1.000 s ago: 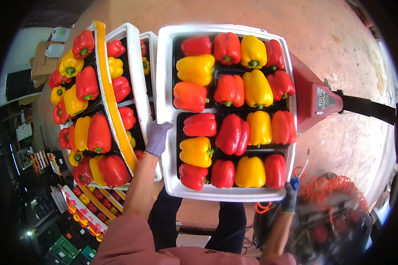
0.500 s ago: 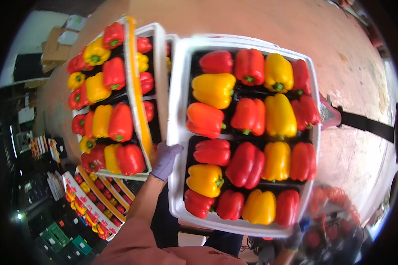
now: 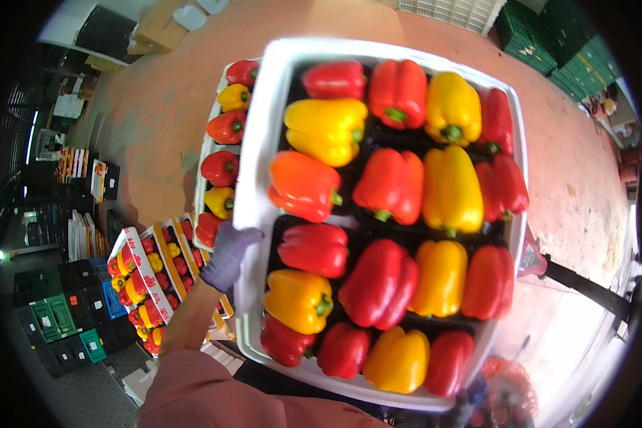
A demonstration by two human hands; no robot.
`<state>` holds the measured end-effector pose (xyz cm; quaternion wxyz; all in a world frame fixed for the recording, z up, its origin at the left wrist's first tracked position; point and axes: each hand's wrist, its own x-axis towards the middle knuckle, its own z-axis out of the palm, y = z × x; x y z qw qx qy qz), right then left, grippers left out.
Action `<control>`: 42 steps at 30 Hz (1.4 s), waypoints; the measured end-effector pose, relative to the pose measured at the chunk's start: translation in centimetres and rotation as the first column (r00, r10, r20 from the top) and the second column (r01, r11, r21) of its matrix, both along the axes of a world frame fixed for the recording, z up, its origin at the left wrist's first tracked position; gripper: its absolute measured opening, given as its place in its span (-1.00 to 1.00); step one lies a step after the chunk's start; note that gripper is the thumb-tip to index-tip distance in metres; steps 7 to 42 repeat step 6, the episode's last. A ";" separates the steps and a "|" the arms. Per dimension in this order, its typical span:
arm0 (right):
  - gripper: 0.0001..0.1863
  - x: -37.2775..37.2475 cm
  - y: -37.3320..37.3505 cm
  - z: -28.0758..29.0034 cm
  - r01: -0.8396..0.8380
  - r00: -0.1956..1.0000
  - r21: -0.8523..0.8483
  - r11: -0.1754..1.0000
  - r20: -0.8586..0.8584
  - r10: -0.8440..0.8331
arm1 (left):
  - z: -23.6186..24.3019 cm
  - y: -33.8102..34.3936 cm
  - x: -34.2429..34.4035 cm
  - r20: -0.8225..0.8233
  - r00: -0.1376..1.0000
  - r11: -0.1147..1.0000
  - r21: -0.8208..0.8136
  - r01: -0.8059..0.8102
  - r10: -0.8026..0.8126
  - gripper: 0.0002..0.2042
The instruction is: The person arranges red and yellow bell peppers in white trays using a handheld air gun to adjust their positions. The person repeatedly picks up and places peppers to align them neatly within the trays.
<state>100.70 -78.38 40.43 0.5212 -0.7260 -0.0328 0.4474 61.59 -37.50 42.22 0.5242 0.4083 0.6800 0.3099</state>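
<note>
A white foam box (image 3: 252, 207) fills the middle of the view, held up close and slightly tilted. Rows of red, yellow and orange bell peppers (image 3: 381, 282) lie in it on a black liner. My left hand (image 3: 230, 258), in a purple-grey glove, is closed on the box's left side, fingers partly hidden. At the lower right corner my right hand (image 3: 471, 399), gloved too, is against the box; it is mostly hidden and blurred. Behind the box's left edge, another white box of peppers (image 3: 220, 167) shows in part.
Printed cartons of peppers (image 3: 148, 274) stand at the lower left, near green and black crates (image 3: 53, 317). Green crates (image 3: 549, 43) are stacked at the far right, beside a white crate (image 3: 453, 11). A cardboard box (image 3: 160, 25) sits far left. A red coiled hose (image 3: 510, 385) is at the lower right.
The held box looks larger and closer, and its left edge has shifted left. The other pepper boxes now sit mostly behind it. My view has swung, bringing the far crates into sight.
</note>
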 end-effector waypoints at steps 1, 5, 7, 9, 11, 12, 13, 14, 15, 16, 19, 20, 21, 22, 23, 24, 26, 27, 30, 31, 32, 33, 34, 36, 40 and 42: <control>-0.39 -0.8 2.4 -0.9 -0.073 0.994 0.047 0.996 0.087 0.069 | 0.9 1.3 -2.3 0.042 0.999 0.999 0.041 0.020 -0.022 -0.76; -0.36 -4.7 12.6 -4.2 -0.321 0.896 0.097 0.942 0.354 0.268 | 2.5 6.4 -11.3 -0.097 0.994 0.981 0.184 0.060 -0.043 -0.69; -0.36 -5.5 13.9 -3.9 -0.349 0.861 0.029 0.937 0.405 0.308 | 2.8 7.5 -13.3 -0.125 0.991 0.976 0.203 0.075 -0.051 -0.70; -0.36 -5.5 13.9 -3.9 -0.349 0.861 0.029 0.937 0.405 0.308 | 2.8 7.5 -13.3 -0.125 0.991 0.976 0.203 0.075 -0.051 -0.70; -0.36 -5.5 13.9 -3.9 -0.349 0.861 0.029 0.937 0.405 0.308 | 2.8 7.5 -13.3 -0.125 0.991 0.976 0.203 0.075 -0.051 -0.70; -0.36 -5.5 13.9 -3.9 -0.349 0.861 0.029 0.937 0.405 0.308 | 2.8 7.5 -13.3 -0.125 0.991 0.976 0.203 0.075 -0.051 -0.70; -0.36 -5.5 13.9 -3.9 -0.349 0.861 0.029 0.937 0.405 0.308 | 2.8 7.5 -13.3 -0.125 0.991 0.976 0.203 0.075 -0.051 -0.70; -0.36 -5.5 13.9 -3.9 -0.349 0.861 0.029 0.937 0.405 0.308 | 2.8 7.5 -13.3 -0.125 0.991 0.976 0.203 0.075 -0.051 -0.70; -0.36 -5.5 13.9 -3.9 -0.349 0.861 0.029 0.937 0.405 0.308 | 2.8 7.5 -13.3 -0.125 0.991 0.976 0.203 0.075 -0.051 -0.70; -0.36 -5.5 13.9 -3.9 -0.349 0.861 0.029 0.937 0.405 0.308 | 2.8 7.5 -13.3 -0.125 0.991 0.976 0.203 0.075 -0.051 -0.70; -0.36 -5.5 13.9 -3.9 -0.349 0.861 0.029 0.937 0.405 0.308 | 2.8 7.5 -13.3 -0.125 0.991 0.976 0.203 0.075 -0.051 -0.70; -0.36 -5.5 13.9 -3.9 -0.349 0.861 0.029 0.937 0.405 0.308 | 2.8 7.5 -13.3 -0.125 0.991 0.976 0.203 0.075 -0.051 -0.70; -0.36 -5.5 13.9 -3.9 -0.349 0.861 0.029 0.937 0.405 0.308 | 2.8 7.5 -13.3 -0.125 0.991 0.976 0.203 0.075 -0.051 -0.70; -0.36 -5.5 13.9 -3.9 -0.349 0.861 0.029 0.937 0.405 0.308 | 2.8 7.5 -13.3 -0.125 0.991 0.976 0.203 0.075 -0.051 -0.70; -0.36 -5.5 13.9 -3.9 -0.349 0.861 0.029 0.937 0.405 0.308 | 2.8 7.5 -13.3 -0.125 0.991 0.976 0.203 0.075 -0.051 -0.70; -0.36 -5.5 13.9 -3.9 -0.349 0.861 0.029 0.937 0.405 0.308 | 2.8 7.5 -13.3 -0.125 0.991 0.976 0.203 0.075 -0.051 -0.70; -0.36 -5.5 13.9 -3.9 -0.349 0.861 0.029 0.937 0.405 0.308 | 2.8 7.5 -13.3 -0.125 0.991 0.976 0.203 0.075 -0.051 -0.70; -0.36 -5.5 13.9 -3.9 -0.349 0.861 0.029 0.937 0.405 0.308 | 2.8 7.5 -13.3 -0.125 0.991 0.976 0.203 0.075 -0.051 -0.70; -0.36 -5.5 13.9 -3.9 -0.349 0.861 0.029 0.937 0.405 0.308 | 2.8 7.5 -13.3 -0.125 0.991 0.976 0.203 0.075 -0.051 -0.70; -0.36 -5.5 13.9 -3.9 -0.349 0.861 0.029 0.937 0.405 0.308 | 2.8 7.5 -13.3 -0.125 0.991 0.976 0.203 0.075 -0.051 -0.70; -0.36 -5.5 13.9 -3.9 -0.349 0.861 0.029 0.937 0.405 0.308 | 2.8 7.5 -13.3 -0.125 0.991 0.976 0.203 0.075 -0.051 -0.70; -0.36 -5.5 13.9 -3.9 -0.349 0.861 0.029 0.937 0.405 0.308 | 2.8 7.5 -13.3 -0.125 0.991 0.976 0.203 0.075 -0.051 -0.70; -0.36 -5.5 13.9 -3.9 -0.349 0.861 0.029 0.937 0.405 0.308 | 2.8 7.5 -13.3 -0.125 0.991 0.976 0.203 0.075 -0.051 -0.70; -0.36 -5.5 13.9 -3.9 -0.349 0.861 0.029 0.937 0.405 0.308 | 2.8 7.5 -13.3 -0.125 0.991 0.976 0.203 0.075 -0.051 -0.70; -0.36 -5.5 13.9 -3.9 -0.349 0.861 0.029 0.937 0.405 0.308 | 2.8 7.5 -13.3 -0.125 0.991 0.976 0.203 0.075 -0.051 -0.70; -0.36 -5.5 13.9 -3.9 -0.349 0.861 0.029 0.937 0.405 0.308 | 2.8 7.5 -13.3 -0.125 0.991 0.976 0.203 0.075 -0.051 -0.70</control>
